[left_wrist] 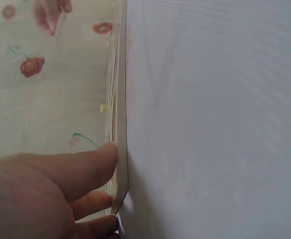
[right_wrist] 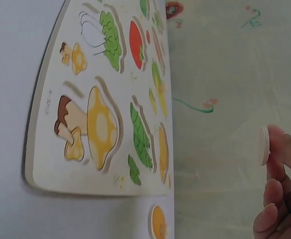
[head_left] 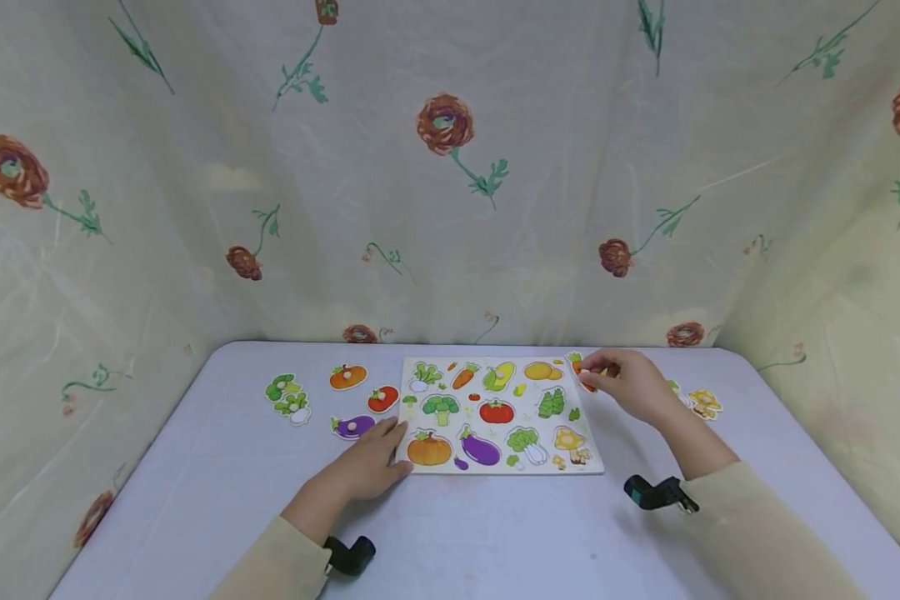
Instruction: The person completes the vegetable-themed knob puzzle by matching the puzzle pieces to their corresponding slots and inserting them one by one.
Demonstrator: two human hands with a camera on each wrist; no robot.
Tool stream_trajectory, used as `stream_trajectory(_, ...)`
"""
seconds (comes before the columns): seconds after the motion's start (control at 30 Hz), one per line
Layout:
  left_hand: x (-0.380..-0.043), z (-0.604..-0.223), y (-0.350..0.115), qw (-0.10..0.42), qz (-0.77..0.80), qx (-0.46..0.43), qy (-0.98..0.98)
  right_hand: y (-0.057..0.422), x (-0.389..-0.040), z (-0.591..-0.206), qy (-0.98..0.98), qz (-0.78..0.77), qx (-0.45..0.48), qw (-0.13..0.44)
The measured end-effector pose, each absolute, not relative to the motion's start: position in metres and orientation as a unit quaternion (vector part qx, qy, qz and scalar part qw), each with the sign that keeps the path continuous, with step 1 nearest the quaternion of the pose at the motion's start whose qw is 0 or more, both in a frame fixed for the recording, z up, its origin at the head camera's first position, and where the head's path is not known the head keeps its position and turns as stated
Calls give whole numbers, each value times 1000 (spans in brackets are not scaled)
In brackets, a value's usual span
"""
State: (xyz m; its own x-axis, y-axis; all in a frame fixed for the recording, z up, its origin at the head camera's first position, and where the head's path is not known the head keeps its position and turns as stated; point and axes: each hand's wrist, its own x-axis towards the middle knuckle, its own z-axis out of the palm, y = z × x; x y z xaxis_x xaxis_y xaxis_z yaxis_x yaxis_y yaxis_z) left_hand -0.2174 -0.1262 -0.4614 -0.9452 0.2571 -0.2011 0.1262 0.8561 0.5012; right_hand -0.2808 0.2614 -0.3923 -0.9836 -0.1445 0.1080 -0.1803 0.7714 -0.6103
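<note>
A white puzzle board (head_left: 506, 421) with printed vegetables and shallow recesses lies on the table. At its near left corner, my left hand (head_left: 375, 457) rests with thumb and fingertips against the edge; the left wrist view shows the thumb (left_wrist: 90, 172) straight on the rim. Beyond the board's far right corner, my right hand (head_left: 633, 387) pinches a carrot puzzle piece (head_left: 576, 360) between thumb and fingers. The right wrist view shows this piece (right_wrist: 264, 146) edge-on, held off the table. Part of the carrot is hidden behind the fingers.
Left of the board lie pumpkin (head_left: 348, 377), tomato (head_left: 383, 399), eggplant (head_left: 353, 427), broccoli (head_left: 282, 387) and leafy radish (head_left: 294, 407) pieces with knobs. A mushroom piece (head_left: 704, 404) lies at the right, beside a green piece (head_left: 672, 386) partly hidden by my right arm. Flowered cloth (head_left: 450, 275) hangs behind.
</note>
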Motion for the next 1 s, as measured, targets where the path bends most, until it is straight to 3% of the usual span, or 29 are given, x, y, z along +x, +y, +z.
stream_trajectory(0.5,-217,-464,-127,126,254,105,953,201,-303,-403,-921,379,92,15)
stream_trajectory(1.0,-217,-463,-127,126,251,104,954,154,-327,-434,-902,423,73,49)
